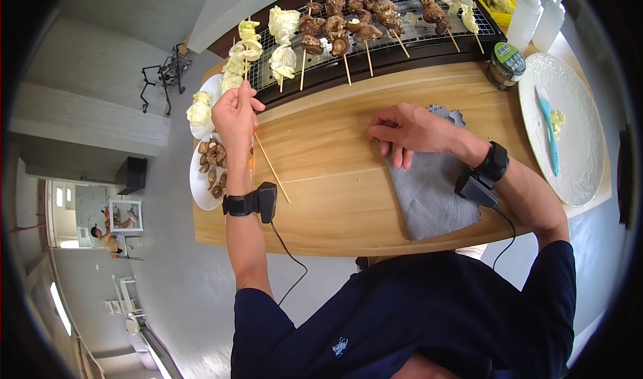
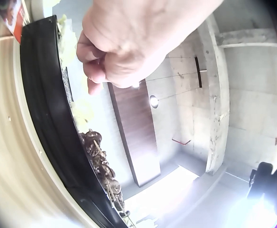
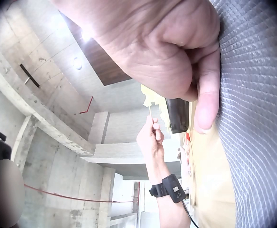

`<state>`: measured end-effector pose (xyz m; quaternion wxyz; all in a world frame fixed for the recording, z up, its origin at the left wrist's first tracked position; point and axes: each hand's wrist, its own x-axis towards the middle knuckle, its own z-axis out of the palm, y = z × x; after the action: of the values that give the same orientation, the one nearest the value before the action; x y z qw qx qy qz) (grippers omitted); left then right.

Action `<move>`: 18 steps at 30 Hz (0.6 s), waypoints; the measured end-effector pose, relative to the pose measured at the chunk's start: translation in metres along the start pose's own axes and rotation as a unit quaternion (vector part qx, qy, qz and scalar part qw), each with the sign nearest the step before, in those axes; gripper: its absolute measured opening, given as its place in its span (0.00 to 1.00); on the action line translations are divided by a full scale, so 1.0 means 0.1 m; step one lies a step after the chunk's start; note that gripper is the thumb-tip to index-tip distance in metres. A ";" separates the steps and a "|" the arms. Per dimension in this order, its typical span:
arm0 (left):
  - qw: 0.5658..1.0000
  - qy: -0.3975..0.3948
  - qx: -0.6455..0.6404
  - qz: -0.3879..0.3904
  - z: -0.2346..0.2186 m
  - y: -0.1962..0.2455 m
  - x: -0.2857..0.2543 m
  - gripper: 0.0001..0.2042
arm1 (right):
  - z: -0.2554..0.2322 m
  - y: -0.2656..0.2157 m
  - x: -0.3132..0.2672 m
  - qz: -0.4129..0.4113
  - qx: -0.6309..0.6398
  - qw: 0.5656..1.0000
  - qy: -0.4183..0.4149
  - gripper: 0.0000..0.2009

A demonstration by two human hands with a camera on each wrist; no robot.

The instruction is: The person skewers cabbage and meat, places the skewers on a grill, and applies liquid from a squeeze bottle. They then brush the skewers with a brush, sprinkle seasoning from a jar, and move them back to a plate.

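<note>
Curled fingers of my left hand (image 1: pixel 236 114) pinch the lower end of a skewer with pale cabbage pieces (image 1: pixel 245 49), held upright at the left end of the black grill (image 1: pixel 375 56). The left wrist view shows the curled left hand (image 2: pixel 129 40) beside the grill, the skewer mostly hidden. My right hand (image 1: pixel 418 134) rests with loosely bent fingers at the grey cloth (image 1: pixel 432 195), holding nothing. In the right wrist view the right hand (image 3: pixel 167 47) lies against the cloth (image 3: pixel 257 104).
Mushroom and cabbage skewers (image 1: pixel 338 27) lie across the grill. A bare stick (image 1: pixel 273 170) lies on the wooden table (image 1: pixel 321 211). Plates with cabbage (image 1: pixel 199 109) and mushrooms (image 1: pixel 213 166) stand left. To the right are a jar (image 1: pixel 506 66), bottles (image 1: pixel 524 18) and a large plate (image 1: pixel 583 144) with a blue brush (image 1: pixel 549 128).
</note>
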<state>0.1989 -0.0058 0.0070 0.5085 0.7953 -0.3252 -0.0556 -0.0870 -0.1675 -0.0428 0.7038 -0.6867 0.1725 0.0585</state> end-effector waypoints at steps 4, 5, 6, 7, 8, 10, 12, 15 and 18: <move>0.997 -0.041 -0.058 -0.024 0.04 -0.09 -0.04 0.17 | 0.01 -0.03 -0.01 0.002 -0.001 1.000 0.002 0.14; 0.997 -0.040 -0.059 -0.025 0.04 -0.12 -0.04 0.17 | 0.01 -0.03 0.00 0.002 -0.003 1.000 0.001 0.14; 0.995 -0.052 -0.080 -0.034 0.05 -0.15 -0.04 0.18 | 0.01 -0.03 0.00 0.002 -0.003 1.000 0.001 0.14; 0.992 -0.065 -0.102 -0.044 0.06 -0.18 -0.03 0.18 | 0.01 -0.03 0.00 0.002 -0.004 1.000 0.001 0.14; 0.992 -0.062 -0.103 -0.044 0.07 -0.23 -0.02 0.18 | 0.01 -0.03 0.00 0.003 -0.006 1.000 -0.001 0.14; 0.988 -0.080 -0.108 -0.072 0.07 -0.31 0.01 0.18 | 0.01 -0.03 -0.01 0.002 0.000 1.000 0.002 0.14; 0.989 -0.080 -0.097 -0.081 0.07 -0.31 -0.02 0.18 | 0.01 -0.04 -0.01 0.000 -0.004 1.000 0.000 0.14; 0.989 -0.080 -0.086 -0.091 0.06 -0.33 -0.04 0.18 | 0.02 -0.05 -0.01 0.003 -0.006 1.000 0.000 0.14; 0.985 -0.092 -0.115 -0.091 0.06 -0.38 -0.03 0.19 | 0.01 -0.06 -0.01 0.006 -0.007 1.000 0.000 0.13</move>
<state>0.2119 0.0014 -0.0285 0.5572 0.7493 -0.2886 -0.2116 -0.0858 -0.1663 -0.0369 0.6984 -0.6907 0.1762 0.0643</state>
